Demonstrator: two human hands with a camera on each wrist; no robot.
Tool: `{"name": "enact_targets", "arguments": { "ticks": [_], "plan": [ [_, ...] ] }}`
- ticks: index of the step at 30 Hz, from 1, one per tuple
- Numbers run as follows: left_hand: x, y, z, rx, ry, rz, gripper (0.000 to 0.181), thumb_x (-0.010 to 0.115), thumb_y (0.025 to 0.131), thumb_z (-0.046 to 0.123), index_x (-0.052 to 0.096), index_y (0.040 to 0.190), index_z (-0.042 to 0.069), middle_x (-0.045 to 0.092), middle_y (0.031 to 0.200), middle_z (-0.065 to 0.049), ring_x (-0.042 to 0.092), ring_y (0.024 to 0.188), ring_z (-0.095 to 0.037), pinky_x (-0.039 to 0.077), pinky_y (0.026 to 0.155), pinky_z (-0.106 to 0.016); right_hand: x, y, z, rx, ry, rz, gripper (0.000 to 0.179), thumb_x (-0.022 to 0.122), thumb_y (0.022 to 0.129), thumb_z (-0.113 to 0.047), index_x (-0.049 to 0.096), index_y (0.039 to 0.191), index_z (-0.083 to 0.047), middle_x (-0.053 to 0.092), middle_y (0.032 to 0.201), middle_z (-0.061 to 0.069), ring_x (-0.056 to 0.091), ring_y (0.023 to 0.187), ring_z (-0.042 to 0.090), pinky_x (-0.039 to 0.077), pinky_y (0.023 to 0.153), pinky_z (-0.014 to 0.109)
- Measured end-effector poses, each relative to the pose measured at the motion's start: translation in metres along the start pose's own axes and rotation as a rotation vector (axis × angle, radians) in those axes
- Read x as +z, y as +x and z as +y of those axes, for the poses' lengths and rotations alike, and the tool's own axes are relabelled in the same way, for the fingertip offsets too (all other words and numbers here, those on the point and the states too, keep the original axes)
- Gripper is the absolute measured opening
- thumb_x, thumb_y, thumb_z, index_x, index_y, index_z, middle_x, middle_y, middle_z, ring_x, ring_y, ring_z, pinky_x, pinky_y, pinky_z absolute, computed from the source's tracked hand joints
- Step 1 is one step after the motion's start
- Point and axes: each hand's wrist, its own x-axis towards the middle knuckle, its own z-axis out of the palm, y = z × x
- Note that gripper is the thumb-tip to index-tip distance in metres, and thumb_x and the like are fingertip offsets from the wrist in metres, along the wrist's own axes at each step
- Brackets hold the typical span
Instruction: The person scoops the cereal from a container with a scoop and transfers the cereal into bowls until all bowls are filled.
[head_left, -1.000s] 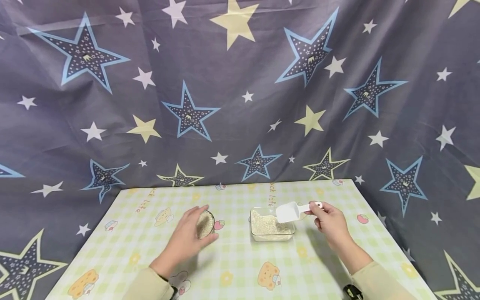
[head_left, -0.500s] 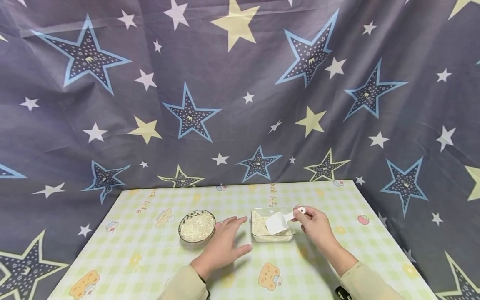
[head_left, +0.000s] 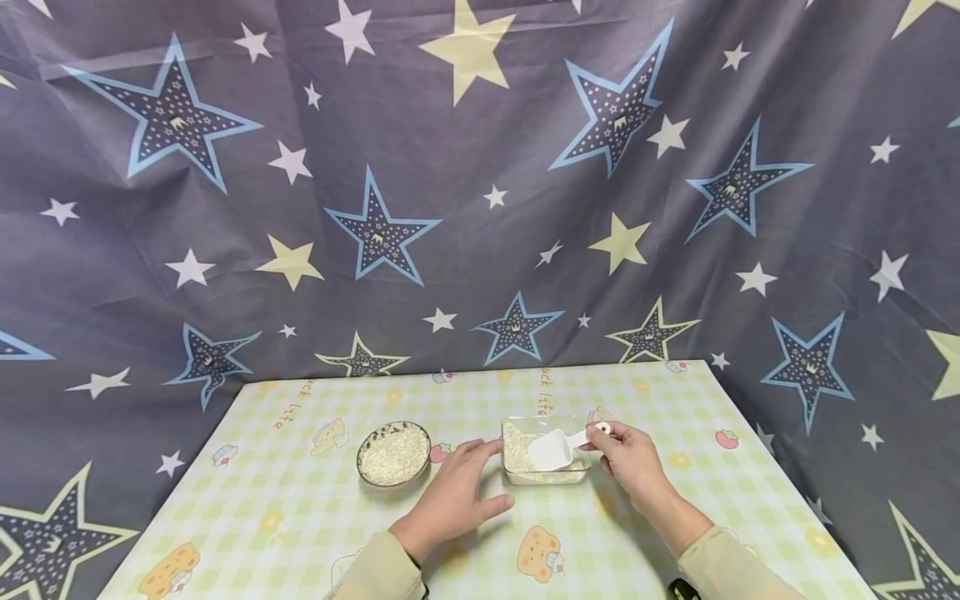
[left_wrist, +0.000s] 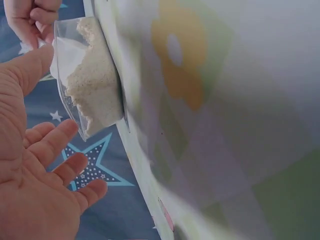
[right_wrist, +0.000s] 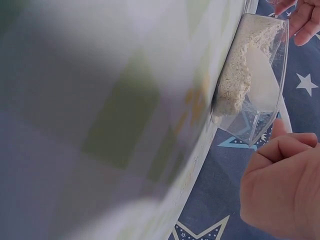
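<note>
A clear rectangular container [head_left: 544, 477] holding pale oat-like flakes [right_wrist: 237, 82] stands right of the table's middle. My right hand [head_left: 633, 467] pinches the handle of a white scoop [head_left: 551, 451], whose bowl is down inside the container among the flakes. At the container's left side is my left hand [head_left: 455, 493], fingers spread and holding nothing, with a fingertip right at the wall. In the left wrist view, its fingers [left_wrist: 60, 142] reach toward the near corner of the glass. A round glass bowl [head_left: 394, 454] of similar flakes sits to the left, dark spots along its far inner side.
The table wears a pale green checked cloth [head_left: 270, 475] printed with bears, flowers and fruit. Behind it hangs a dark grey curtain [head_left: 465, 150] with stars, meeting the table's back edge.
My left hand has left the round bowl and moved right to the container's side. My right hand has moved left and lowered the scoop into the container.
</note>
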Motion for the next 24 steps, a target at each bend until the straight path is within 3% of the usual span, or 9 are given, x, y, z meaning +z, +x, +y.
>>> {"name": "enact_targets", "arguments": {
  "ticks": [7, 24],
  "plan": [
    [-0.002, -0.002, 0.002, -0.005, -0.005, -0.019, 0.085, 0.081, 0.093, 0.048, 0.045, 0.161, 0.011, 0.055, 0.161, -0.007, 0.047, 0.152, -0.035, 0.043, 0.123, -0.060, 0.003, -0.001, 0.003, 0.022, 0.032, -0.021, 0.032, 0.066, 0.108, -0.028, 0.072, 0.115, 0.003, 0.081, 0.088, 0.000, 0.042, 0.054, 0.007, 0.031, 0.047, 0.019],
    [-0.003, -0.001, 0.002, 0.000, 0.020, -0.037, 0.087, 0.081, 0.093, 0.049, 0.044, 0.162, 0.012, 0.055, 0.162, -0.007, 0.047, 0.152, -0.034, 0.043, 0.124, -0.058, 0.013, -0.007, 0.006, 0.078, 0.134, -0.012, 0.040, 0.059, 0.111, -0.024, 0.061, 0.135, 0.008, 0.081, 0.084, -0.005, 0.044, 0.053, 0.002, 0.029, 0.046, 0.017]
  ]
}}
